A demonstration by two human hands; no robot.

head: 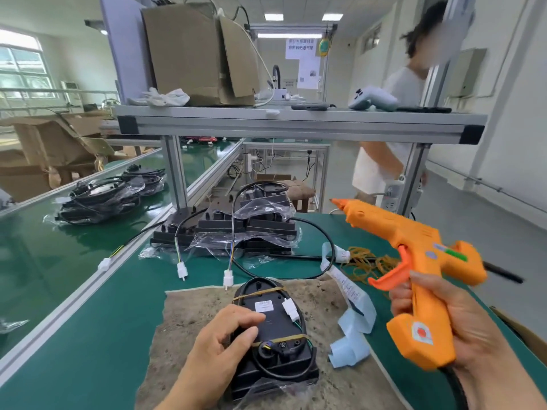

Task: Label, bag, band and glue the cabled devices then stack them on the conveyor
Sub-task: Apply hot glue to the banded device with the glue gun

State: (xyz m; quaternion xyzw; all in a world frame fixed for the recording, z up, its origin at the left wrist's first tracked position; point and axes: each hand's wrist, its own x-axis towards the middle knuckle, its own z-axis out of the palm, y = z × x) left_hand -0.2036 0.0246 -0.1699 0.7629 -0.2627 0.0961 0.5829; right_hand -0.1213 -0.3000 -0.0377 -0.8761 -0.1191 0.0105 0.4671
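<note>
**Me:** My right hand [450,318] is wrapped round the handle of the orange glue gun [414,261]. I hold it up off the right edge of the brown mat [189,321], nozzle pointing up and left.

**Mate:** And the other?

**Me:** My left hand [225,335] reaches in over the mat's near edge, wrist low. Its fingers curl onto the left side of the device [275,327] and hold it.

**Mate:** Where's the device?

**Me:** Flat on the middle of the mat, two rubber bands [260,292] across it. Bagged devices [97,199] are stacked well left of the mat on the conveyor [35,255].
</note>
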